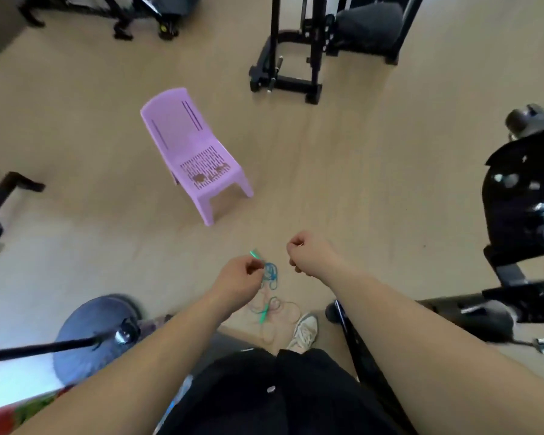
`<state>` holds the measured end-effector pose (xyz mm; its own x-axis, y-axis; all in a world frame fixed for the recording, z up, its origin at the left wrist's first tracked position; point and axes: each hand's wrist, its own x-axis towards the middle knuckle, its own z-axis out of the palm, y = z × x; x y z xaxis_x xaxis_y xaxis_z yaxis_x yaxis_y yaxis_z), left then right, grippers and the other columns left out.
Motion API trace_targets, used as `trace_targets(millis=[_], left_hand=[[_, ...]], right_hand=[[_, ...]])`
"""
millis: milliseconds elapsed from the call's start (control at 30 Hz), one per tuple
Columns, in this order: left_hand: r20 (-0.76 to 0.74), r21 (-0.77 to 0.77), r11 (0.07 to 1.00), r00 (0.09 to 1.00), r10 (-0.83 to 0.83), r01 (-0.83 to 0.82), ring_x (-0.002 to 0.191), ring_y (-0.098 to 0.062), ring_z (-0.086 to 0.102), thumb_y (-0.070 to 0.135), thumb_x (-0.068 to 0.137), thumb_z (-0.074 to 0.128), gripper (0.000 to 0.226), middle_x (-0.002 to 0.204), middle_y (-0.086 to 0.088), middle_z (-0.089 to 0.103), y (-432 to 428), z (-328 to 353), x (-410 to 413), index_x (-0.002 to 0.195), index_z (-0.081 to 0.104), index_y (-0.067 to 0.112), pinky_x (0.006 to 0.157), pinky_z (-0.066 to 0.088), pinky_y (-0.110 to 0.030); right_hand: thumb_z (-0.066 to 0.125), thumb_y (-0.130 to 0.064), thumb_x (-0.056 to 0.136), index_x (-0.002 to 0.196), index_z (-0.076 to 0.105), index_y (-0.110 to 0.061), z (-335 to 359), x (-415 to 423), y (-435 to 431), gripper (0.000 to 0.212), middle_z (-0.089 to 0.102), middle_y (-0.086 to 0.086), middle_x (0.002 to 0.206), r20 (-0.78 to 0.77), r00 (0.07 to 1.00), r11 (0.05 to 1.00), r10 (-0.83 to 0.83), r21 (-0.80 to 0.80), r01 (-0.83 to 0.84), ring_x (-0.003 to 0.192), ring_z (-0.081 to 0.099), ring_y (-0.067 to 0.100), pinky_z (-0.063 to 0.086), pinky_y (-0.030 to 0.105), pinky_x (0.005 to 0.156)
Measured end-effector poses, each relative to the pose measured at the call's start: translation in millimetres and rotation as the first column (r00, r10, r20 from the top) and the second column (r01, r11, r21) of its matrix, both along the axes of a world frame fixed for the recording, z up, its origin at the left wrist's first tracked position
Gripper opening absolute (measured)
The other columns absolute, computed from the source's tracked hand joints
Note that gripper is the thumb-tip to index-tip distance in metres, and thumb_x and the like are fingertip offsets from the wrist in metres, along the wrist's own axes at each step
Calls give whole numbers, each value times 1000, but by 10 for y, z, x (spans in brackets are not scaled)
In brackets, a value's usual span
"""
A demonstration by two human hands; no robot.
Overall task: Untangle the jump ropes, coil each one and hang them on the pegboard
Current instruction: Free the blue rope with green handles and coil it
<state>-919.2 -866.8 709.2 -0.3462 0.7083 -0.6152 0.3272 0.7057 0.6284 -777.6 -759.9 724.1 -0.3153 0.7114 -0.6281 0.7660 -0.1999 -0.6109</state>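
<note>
Ropes (271, 274): pinched at blue knot by left hand (236, 279), green handle (253, 254) jutting above the pinch. Held up, probably, to let loops hang free for untangling; rest left trailing on floor (327, 183) by shoe (305, 331). Held right hand (310, 257) curled just beside knot; grip on any strand not discernible. Noted nearby: fan base (88, 334) left, chair (182, 133) ahead, machine (522, 199) right, crowding the floor. Saw no pegboard.
</note>
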Motion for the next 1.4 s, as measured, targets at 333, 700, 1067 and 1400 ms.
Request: trace_targets(millis=[333, 700, 1067, 1400], left_hand=[[-117, 84, 971, 970, -214, 225, 107, -20, 65, 16, 98, 59, 26, 113, -2, 70, 1581, 155, -347, 122, 68, 12, 99, 52, -33], [-157, -18, 625, 615, -773, 781, 114, -18, 62, 22, 100, 54, 29, 121, 2, 67, 3602, -249, -1030, 126, 66, 18, 92, 42, -21], [-150, -4, -16, -17, -989, 1000, 109, -18, 65, 21, 99, 57, 28, 121, -1, 72, 3792, -167, -1129, 124, 69, 16, 91, 44, -20], [-164, -46, -432, -434, -886, 901, 115, -19, 64, 24, 99, 57, 30, 123, 1, 70, 2951, -448, -833, 127, 67, 18, 96, 46, -23]], right_hand=[[48, -17, 99, 92, 65, -12, 67, 33, 1291, 19, 76, 22, 100, 10, 982, 982, -188, -35, 188, 76, 68, 27, 48, 31, 63], [49, -18, 98, 98, 68, -8, -208, -462, 2288, 22, 75, 20, 106, 43, 746, 746, -665, -3, 666, 99, 71, 33, 56, 43, 86], [53, -21, 97, 89, 69, -15, -116, -982, 1403, 19, 76, 15, 96, 23, 294, 294, -956, 22, 955, 95, 72, 37, 58, 47, 87], [57, -23, 96, 84, 69, -18, -496, -1530, -187, 18, 75, 11, 86, 9, -182, -182, -983, 3, 983, 86, 73, 34, 60, 46, 82]])
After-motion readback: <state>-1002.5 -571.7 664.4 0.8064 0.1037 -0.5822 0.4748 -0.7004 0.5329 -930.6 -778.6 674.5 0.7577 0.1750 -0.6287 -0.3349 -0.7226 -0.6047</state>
